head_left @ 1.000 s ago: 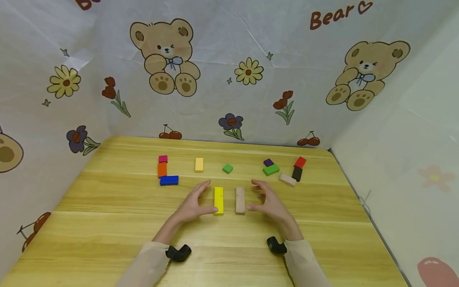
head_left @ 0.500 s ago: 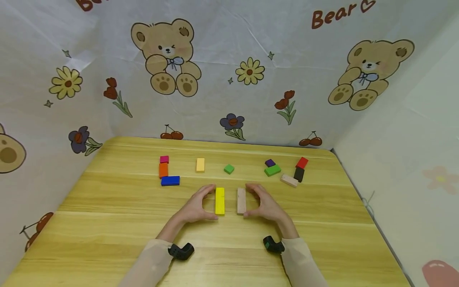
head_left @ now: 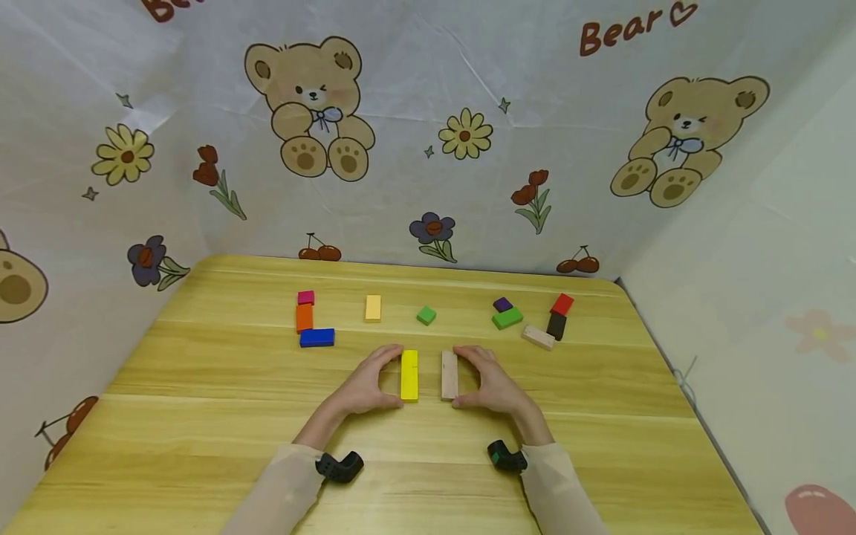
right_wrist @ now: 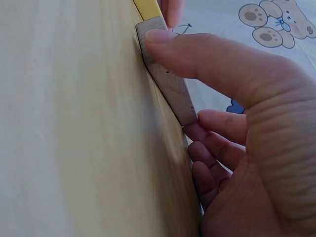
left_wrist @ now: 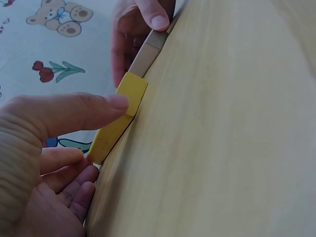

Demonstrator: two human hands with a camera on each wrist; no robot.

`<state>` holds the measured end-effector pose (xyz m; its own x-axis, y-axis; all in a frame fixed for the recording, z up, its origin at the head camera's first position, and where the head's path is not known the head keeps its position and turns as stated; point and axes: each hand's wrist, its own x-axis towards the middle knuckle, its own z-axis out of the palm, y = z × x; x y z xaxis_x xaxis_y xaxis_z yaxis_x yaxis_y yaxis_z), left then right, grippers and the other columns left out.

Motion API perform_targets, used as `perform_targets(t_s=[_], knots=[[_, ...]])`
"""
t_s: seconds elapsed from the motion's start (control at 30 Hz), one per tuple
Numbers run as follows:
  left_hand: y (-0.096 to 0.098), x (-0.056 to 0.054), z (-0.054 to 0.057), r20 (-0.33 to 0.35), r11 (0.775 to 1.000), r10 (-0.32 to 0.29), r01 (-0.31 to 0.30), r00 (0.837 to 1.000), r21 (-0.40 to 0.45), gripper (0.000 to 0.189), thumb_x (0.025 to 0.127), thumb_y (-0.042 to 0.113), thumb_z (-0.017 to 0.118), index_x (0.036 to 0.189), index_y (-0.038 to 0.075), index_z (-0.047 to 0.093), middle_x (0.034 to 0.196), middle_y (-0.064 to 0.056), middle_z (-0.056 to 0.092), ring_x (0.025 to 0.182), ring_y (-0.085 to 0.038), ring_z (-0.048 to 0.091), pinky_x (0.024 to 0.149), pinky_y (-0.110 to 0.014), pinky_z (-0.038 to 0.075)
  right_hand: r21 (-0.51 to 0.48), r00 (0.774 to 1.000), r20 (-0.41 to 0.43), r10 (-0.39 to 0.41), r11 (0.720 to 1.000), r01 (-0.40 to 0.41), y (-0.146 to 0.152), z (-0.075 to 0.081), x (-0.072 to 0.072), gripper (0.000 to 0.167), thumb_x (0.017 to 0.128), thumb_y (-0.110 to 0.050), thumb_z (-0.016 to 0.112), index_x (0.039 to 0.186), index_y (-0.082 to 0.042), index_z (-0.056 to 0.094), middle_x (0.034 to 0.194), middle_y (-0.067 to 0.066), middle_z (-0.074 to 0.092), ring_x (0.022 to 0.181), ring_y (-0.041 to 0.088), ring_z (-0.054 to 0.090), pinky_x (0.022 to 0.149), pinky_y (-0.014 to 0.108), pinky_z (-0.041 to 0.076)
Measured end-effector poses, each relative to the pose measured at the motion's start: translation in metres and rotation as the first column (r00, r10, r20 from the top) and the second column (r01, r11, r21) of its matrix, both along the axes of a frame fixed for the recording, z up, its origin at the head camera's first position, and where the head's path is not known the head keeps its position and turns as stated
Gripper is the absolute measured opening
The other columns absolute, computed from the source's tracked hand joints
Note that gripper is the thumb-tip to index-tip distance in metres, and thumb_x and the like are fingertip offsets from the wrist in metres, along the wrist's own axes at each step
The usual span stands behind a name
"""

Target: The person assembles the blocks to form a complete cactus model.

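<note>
Two long blocks lie side by side on the table with a gap between them, a yellow block (head_left: 409,377) on the left and a plain wooden block (head_left: 449,376) on the right. My left hand (head_left: 364,383) pinches the yellow block lengthwise, thumb on the near end and fingertips at the far end. In the left wrist view the thumb presses on the yellow block's (left_wrist: 118,118) end face. My right hand (head_left: 493,383) holds the wooden block the same way. Its thumb covers part of the wooden block's (right_wrist: 173,91) near end in the right wrist view.
Farther back on the table (head_left: 221,416) lie pink (head_left: 305,297), orange (head_left: 304,318) and blue (head_left: 317,338) blocks at left. A pale yellow block (head_left: 372,308) and green block (head_left: 426,316) lie mid-table. At right are purple, green, red (head_left: 562,304), black (head_left: 556,325) and wooden (head_left: 538,337) blocks.
Both hands have closed in from beside the two long blocks, and their thumbs and fingertips now meet the block ends. The blocks stay in place on the table.
</note>
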<state>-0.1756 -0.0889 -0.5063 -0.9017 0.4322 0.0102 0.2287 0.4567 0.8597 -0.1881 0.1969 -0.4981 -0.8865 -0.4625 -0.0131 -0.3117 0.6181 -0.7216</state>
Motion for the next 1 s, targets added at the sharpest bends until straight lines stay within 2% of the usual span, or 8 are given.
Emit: perform_targets(t_s=[0.37, 0.6, 0.77, 1.0], knots=[[-0.001, -0.002, -0.004, -0.014, 1.0, 0.018, -0.018, 1.0, -0.001, 0.09, 0.068, 0.013, 0.087, 0.146, 0.003, 0.043, 0.153, -0.012, 0.04, 0.14, -0.031, 0.04, 0.113, -0.046, 0.038, -0.017, 1.0, -0.018, -0.016, 1.0, 0.015, -0.001, -0.002, 0.0, 0.092, 0.067, -0.028, 0.09, 0.145, -0.011, 0.045, 0.145, 0.01, 0.046, 0.137, 0.03, 0.037, 0.113, 0.055, 0.033], [0.003, 0.002, 0.0, -0.025, 1.0, 0.021, -0.021, 0.999, 0.021, 0.09, 0.066, 0.014, 0.089, 0.144, 0.002, 0.046, 0.15, -0.012, 0.042, 0.136, -0.032, 0.044, 0.112, -0.049, 0.038, -0.071, 0.998, -0.043, -0.044, 0.997, 0.041, 0.002, -0.002, 0.0, 0.093, 0.064, -0.025, 0.092, 0.143, -0.007, 0.047, 0.136, 0.008, 0.052, 0.124, 0.026, 0.05, 0.11, 0.051, 0.038], [0.008, 0.012, 0.006, -0.023, 0.999, -0.005, 0.006, 1.0, 0.033, 0.089, 0.065, 0.015, 0.089, 0.143, 0.002, 0.047, 0.15, -0.011, 0.043, 0.133, -0.03, 0.047, 0.11, -0.049, 0.04, -0.102, 0.995, -0.051, -0.085, 0.992, 0.079, 0.002, -0.001, -0.001, 0.093, 0.063, -0.025, 0.092, 0.142, -0.005, 0.047, 0.131, 0.007, 0.053, 0.115, 0.023, 0.053, 0.107, 0.048, 0.041], [0.009, 0.036, 0.006, -0.035, 0.999, -0.044, 0.045, 0.998, 0.025, 0.088, 0.066, 0.019, 0.089, 0.142, 0.002, 0.048, 0.148, -0.009, 0.044, 0.131, -0.026, 0.049, 0.107, -0.045, 0.044, -0.128, 0.992, -0.025, -0.127, 0.984, 0.123, -0.003, 0.001, -0.001, 0.091, 0.063, -0.024, 0.093, 0.141, -0.006, 0.049, 0.129, 0.007, 0.054, 0.113, 0.023, 0.055, 0.102, 0.046, 0.047]])
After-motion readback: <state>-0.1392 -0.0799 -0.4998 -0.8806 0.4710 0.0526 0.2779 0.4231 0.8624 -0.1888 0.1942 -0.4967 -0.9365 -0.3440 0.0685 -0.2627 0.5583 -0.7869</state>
